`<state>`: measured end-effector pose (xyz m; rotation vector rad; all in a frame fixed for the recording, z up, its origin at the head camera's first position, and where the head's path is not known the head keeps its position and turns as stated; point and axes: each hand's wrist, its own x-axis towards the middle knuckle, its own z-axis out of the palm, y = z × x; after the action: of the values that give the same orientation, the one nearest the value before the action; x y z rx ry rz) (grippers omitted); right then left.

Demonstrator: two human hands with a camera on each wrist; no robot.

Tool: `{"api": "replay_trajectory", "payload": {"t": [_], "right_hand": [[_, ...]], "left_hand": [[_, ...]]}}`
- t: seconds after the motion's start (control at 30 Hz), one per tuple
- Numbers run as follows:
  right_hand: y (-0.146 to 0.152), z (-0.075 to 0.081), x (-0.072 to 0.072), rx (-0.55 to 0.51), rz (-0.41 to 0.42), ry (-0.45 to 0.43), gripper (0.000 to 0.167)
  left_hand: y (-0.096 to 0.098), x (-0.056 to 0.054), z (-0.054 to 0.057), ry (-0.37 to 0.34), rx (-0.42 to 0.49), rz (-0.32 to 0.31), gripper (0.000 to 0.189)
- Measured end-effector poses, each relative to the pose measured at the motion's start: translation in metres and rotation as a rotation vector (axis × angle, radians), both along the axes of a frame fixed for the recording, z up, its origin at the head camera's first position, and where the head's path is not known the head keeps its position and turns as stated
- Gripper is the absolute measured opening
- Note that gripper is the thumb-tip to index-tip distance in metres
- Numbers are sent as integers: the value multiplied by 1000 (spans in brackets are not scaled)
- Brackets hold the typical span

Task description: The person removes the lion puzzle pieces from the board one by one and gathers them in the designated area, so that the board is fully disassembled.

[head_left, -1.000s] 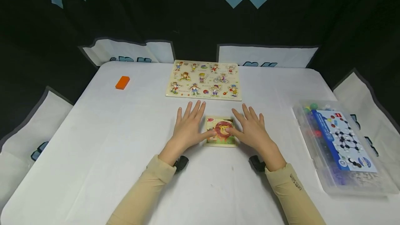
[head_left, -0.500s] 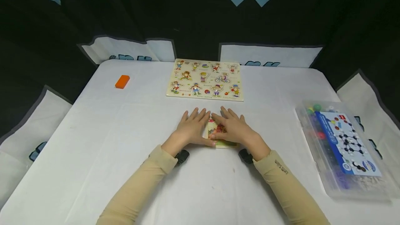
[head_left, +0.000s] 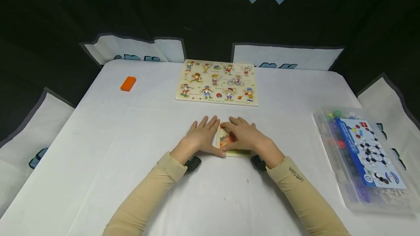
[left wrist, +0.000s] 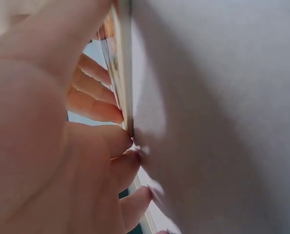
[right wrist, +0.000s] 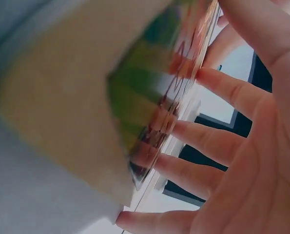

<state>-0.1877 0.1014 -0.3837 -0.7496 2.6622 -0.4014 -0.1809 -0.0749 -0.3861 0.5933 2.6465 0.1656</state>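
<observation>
A small square wooden puzzle (head_left: 226,140) with a bright animal picture lies flat on the white table, mostly hidden under my right hand. My left hand (head_left: 201,138) rests along its left edge with the fingers straight and spread; in the left wrist view the fingertips meet the board's side (left wrist: 125,73). Across the picture lies my right hand (head_left: 247,136), its fingertips touching the glossy surface (right wrist: 149,92) in the right wrist view. One of its fingers reaches past the board's corner. The two hands nearly meet at the puzzle's left side.
Behind the hands lies a larger wooden board (head_left: 216,83) with several cartoon figures. An orange block (head_left: 128,83) sits at the far left. A clear plastic case (head_left: 354,201) of coloured parts, with a blue-and-white booklet (head_left: 372,152) on top, stands at the right.
My right hand has moved left onto the puzzle, covering most of the lion picture. My left hand has drawn slightly back and settled against the left edge.
</observation>
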Motion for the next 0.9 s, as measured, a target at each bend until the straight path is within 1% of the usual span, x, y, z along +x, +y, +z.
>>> {"api": "replay_trajectory", "payload": {"t": [0.23, 0.47, 0.6, 0.73, 0.9], "right_hand": [[-9, 6, 0, 15, -1, 7, 81], [-22, 8, -5, 55, -33, -55, 80], [-24, 13, -13, 94, -45, -95, 74], [-22, 17, -22, 116, -7, -104, 68], [-12, 19, -32, 72, 33, -110, 62]], "left_hand": [[-2, 3, -2, -1, 8, -7, 118], [-8, 6, 0, 7, 10, -8, 115], [-8, 5, 1, 6, 14, -16, 114], [-6, 2, 1, 6, 28, -17, 114], [-3, -1, 2, -2, 46, -18, 114]]}}
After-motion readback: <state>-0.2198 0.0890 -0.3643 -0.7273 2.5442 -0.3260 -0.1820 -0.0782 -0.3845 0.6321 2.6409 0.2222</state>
